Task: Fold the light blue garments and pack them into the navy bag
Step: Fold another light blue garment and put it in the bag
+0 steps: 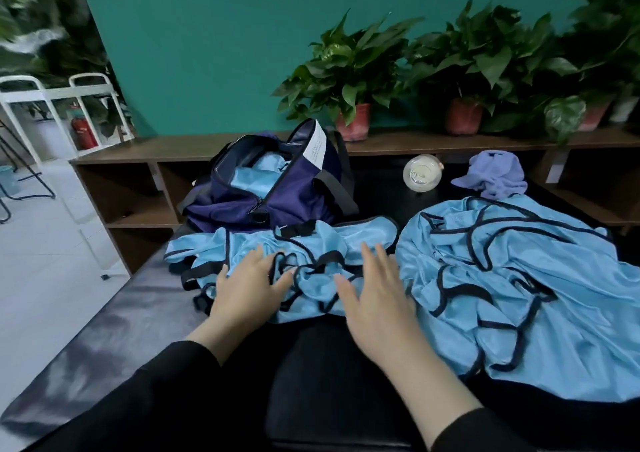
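At the far left, pale floor (38,250) lies open beyond the desk's left edge, which runs on a slant from the near left corner up toward the wooden shelf (138,188). The dark desk (114,316) has a bare stretch along that edge and another in front, between the two sleeves. At the back left of the desk stands the navy bag (277,188), unzipped, its mouth gaping toward the camera, with light blue cloth already showing inside it. Just in front of the bag lies a crumpled light blue garment (311,243) with black trim and black straps, its left end near the desk's edge. The left hand (249,289) rests flat on it, fingers straight and spread, gripping nothing. The right hand (374,299) lies beside it on the same garment's right part, also flat with fingers spread. To the right, touching or nearly touching that garment, a bigger heap of light blue garments (519,289) sprawls unfolded toward the desk's right edge. Behind it sit a round clear jar (420,173) and a purple cloth (493,174).
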